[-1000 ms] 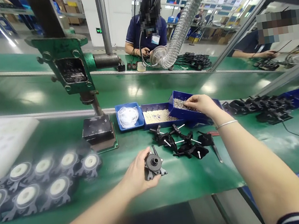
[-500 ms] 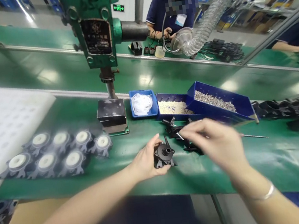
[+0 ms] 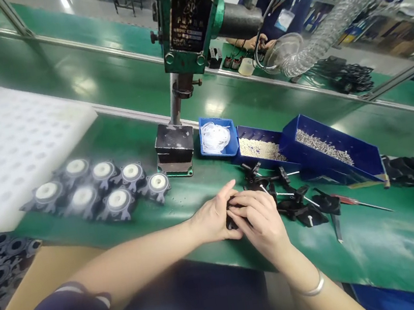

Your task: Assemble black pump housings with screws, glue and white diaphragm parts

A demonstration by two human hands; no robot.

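Note:
Near the front edge of the green table, my left hand (image 3: 213, 220) is wrapped round a black plastic part (image 3: 231, 220), mostly hidden by my fingers. The fingers of my right hand (image 3: 259, 218) are bent together over the same part; whether something small is between them is hidden. Just beyond and to the right lie several black parts (image 3: 294, 199) with white pins or screws sticking out. Several black parts with white discs (image 3: 118, 199) stand in two rows on the left.
A green press (image 3: 188, 24) stands over a black block (image 3: 174, 141). Behind my hands are a blue tray of white rings (image 3: 234, 147) and blue bins of beads and screws (image 3: 363, 158). A screwdriver (image 3: 346, 199) lies right. A person (image 3: 295, 4) works across the table.
My right hand has come left from the black parts to the part in my left hand. More of the parts pile now shows. The whole view has shifted.

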